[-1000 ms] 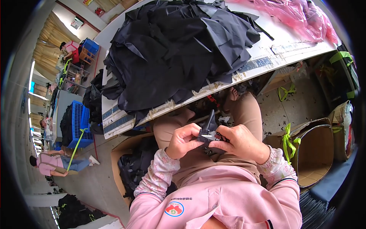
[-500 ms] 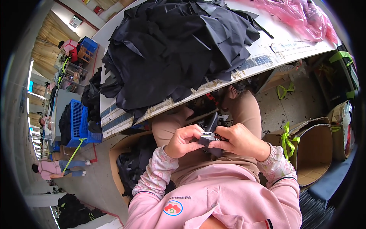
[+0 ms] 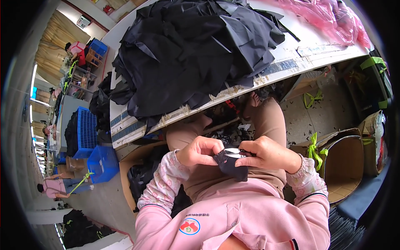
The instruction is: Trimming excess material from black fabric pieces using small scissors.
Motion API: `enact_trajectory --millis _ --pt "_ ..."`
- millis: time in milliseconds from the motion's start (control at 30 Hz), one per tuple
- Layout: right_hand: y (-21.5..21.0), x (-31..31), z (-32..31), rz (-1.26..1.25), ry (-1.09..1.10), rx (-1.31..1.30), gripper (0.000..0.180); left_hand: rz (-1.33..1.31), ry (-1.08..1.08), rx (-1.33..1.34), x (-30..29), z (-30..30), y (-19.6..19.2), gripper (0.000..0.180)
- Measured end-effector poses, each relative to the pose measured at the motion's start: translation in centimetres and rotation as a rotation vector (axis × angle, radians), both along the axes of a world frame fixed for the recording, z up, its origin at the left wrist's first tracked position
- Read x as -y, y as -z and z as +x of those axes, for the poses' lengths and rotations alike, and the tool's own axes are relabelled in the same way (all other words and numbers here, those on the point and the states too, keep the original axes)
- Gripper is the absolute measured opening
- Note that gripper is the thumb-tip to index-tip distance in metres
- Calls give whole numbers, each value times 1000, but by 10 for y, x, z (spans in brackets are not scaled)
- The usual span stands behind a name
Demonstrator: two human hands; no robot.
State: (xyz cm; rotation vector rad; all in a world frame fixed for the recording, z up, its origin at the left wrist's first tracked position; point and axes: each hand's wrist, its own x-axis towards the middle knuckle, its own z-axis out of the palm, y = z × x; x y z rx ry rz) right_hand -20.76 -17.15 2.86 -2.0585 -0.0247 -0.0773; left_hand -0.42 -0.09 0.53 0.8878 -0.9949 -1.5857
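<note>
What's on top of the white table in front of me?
A big heap of black fabric lies on the white table, with crumpled pink plastic at the far right. Whatever is beneath the heap is covered and can't be seen.

Both hands [image 3: 202, 151] in pinch grips

Hands: two counted, left [image 3: 202, 151] and right [image 3: 266, 154]. One metal cutting tool [image 3: 234, 153] and one small black fabric piece [image 3: 234, 168] are held. One table [image 3: 314, 53] is seen, loaded with one black fabric heap [image 3: 183, 62]; its layers can't be counted. One pink plastic bag [image 3: 327, 21] is noted. At least three cardboard boxes [image 3: 343, 173], three blue crates [image 3: 86, 133], four yellow-green strips [image 3: 314, 152] and two co-workers [image 3: 54, 187] are counted.
</note>
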Motion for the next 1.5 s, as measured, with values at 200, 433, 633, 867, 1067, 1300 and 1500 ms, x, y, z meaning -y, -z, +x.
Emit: enact_trajectory --millis 200,433,633,867,1067,1300,1500 --pt "-4 0 -1 -66 -67 -10 40 80 204 -14 9 8 -3 7" --pt "-3 -3 3 -138 -151 30 39 190 361 -16 17 7 -6 11" --pt "-3 -7 7 -165 -184 53 39 222 432 -13 18 8 -1 8" --pt "4 -5 6 -198 -192 41 37 189 475 -5 17 7 2 6" --pt "3 -8 8 -131 -193 134 34 200 491 19 17 7 2 6" --pt "6 -9 10 -160 -220 130 35 246 511 -3 18 3 1 7" --pt "9 -9 8 -159 -205 148 34 225 513 1 19 1 3 7"
